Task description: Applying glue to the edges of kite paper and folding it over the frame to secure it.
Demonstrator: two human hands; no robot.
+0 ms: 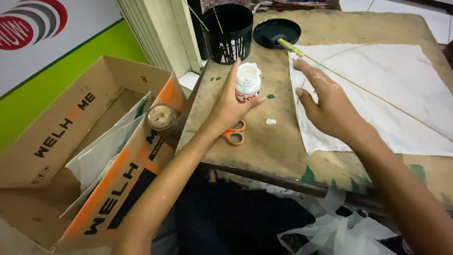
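Left hand (230, 107) gripping glue bottle (247, 83), scissors (234, 133) beneath, black basket (228, 33) behind

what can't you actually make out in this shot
All in the head view:
- Scissors: only the orange handles show; the left hand and its wrist cover the blades.
- White glue jar: the left hand's fingers hide one side.
- Black basket: the top edge cuts it off; its inside is too dark.
- White paper sheet: the right hand covers one corner.
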